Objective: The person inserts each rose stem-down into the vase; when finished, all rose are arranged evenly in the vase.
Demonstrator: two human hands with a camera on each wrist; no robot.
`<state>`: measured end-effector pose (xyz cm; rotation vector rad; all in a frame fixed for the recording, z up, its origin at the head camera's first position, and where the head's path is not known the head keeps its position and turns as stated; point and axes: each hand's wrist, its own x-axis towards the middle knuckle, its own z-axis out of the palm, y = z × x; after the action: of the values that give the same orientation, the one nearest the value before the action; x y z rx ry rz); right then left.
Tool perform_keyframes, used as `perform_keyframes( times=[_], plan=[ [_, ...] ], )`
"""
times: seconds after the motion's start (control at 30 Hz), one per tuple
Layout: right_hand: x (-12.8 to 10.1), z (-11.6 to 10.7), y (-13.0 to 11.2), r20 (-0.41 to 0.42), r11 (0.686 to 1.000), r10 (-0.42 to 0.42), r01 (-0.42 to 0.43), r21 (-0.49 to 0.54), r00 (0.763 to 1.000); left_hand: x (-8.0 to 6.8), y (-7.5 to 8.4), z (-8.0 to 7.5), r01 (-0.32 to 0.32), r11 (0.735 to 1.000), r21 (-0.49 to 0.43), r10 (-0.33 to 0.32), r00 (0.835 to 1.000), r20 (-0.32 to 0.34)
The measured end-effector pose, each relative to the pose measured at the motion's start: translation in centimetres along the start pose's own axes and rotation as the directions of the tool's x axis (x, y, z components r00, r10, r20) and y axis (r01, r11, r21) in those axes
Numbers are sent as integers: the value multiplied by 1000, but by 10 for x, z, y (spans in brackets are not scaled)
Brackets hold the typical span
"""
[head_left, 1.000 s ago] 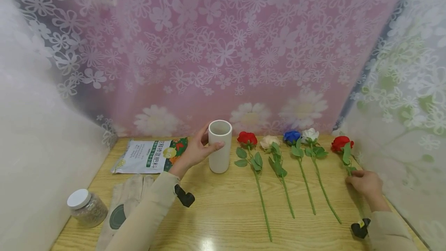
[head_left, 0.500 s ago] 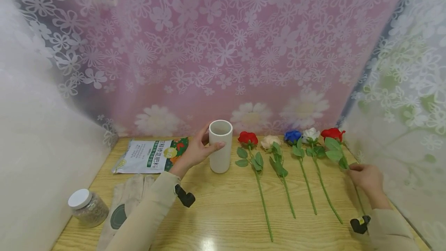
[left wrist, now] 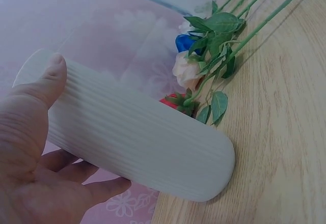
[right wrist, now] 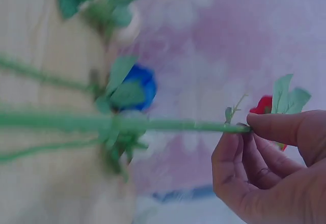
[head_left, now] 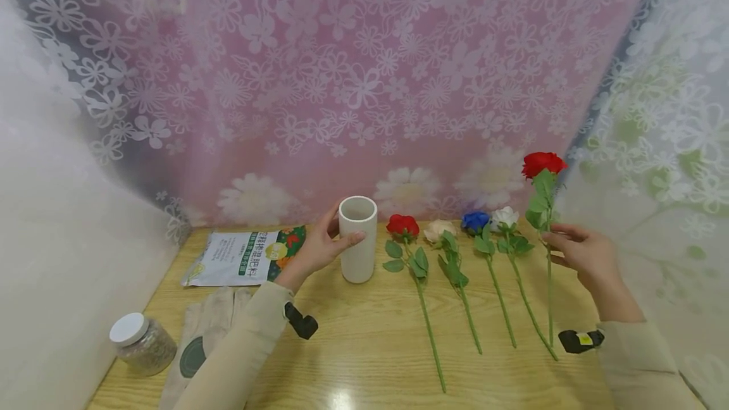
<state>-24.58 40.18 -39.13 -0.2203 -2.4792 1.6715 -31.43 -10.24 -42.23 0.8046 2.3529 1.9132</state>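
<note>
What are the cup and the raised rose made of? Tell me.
Cup: probably matte ceramic or plastic; white, fine ribs, no shine. Raised rose: looks artificial, fabric petals and plastic stem, uniformly green and straight. The right hand pinches it; the left hand grips the cup.

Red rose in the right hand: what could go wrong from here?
The right hand only pinches the red rose mid-stem, so it might swivel or slip. Its hanging stem end could brush the white rose on the table. The left hand holds the tall vase; a bump might tip it.

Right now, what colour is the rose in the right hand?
Red; the rose, pinched by its stem in the right hand, shows best in the head view.
</note>
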Motion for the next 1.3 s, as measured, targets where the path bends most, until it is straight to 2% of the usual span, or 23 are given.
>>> perform_keyframes(
  times=[0.23, 0.43, 0.57, 0.67, 0.83, 1.1, 1.3],
  plan=[
    [2, 24, -34, 122, 999, -15, 10, 42, 992, -1, 2, 0, 0, 1000, 6, 0, 1000, 6],
    [3, 48, -55, 152, 982, -34, 4, 188, 988, -1, 4, 1, 3, 1000, 22, -4, 1000, 8],
    [4, 62, -68, 159, 950, -80, 27, 311, 984, -1, 4, 1, 7, 1000, 26, -7, 1000, 4],
    [4, 74, -78, 139, 925, -110, 50, 377, 984, -1, 4, 1, 14, 1000, 28, -14, 1000, -1],
    [5, 93, -95, 68, 911, -145, 106, 399, 987, 0, 4, 1, 8, 1000, 27, -8, 1000, 2],
    [6, 118, -126, -19, 878, -126, 120, 463, 992, 1, 3, 1, -4, 999, 38, 4, 1000, -1],
    [11, 137, -142, -63, 799, -165, 171, 576, 984, 1, 2, 0, -7, 999, 45, 7, 1000, -3]
  ],
)
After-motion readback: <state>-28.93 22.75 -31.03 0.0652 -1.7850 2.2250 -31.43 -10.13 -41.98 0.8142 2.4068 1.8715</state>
